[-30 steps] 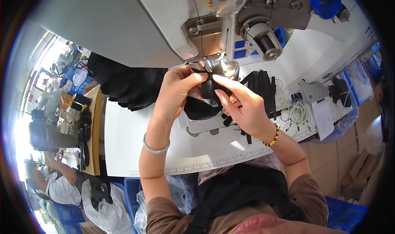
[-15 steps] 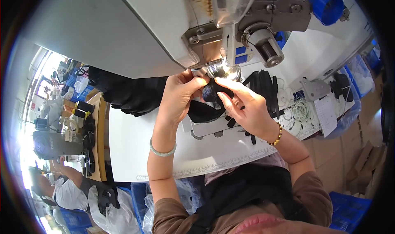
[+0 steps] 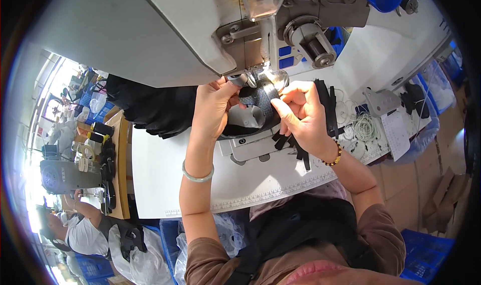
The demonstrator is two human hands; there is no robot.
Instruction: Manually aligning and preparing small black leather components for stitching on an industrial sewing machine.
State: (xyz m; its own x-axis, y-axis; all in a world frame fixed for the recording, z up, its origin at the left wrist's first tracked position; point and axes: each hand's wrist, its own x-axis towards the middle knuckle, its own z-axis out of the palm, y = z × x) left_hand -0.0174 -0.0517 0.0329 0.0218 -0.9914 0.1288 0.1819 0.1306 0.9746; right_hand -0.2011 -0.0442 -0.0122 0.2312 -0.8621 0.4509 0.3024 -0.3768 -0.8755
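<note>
The hands are apart, one each side of a black fabric band [image 3: 260, 98] curved beneath the sewing machine [image 3: 175, 44] head. The left hand [image 3: 213, 106] pinches its near end; the right hand [image 3: 306, 118] has its thumb on the opposite edge (whether its fingers grip behind, I cannot tell). Black strips [image 3: 331, 107] lie beyond on the white table [image 3: 170, 184].

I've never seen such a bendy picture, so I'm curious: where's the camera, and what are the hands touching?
The camera sits on a person's head, looking down; its very wide lens bends straight edges. The person's bare left hand and right hand are at a black fabric band, by the lit end of a big sewing machine. How firmly each grips is hard to see. Around the white table there's a black cloth pile on the left, and black strips and coiled pale cord on the right.
</note>
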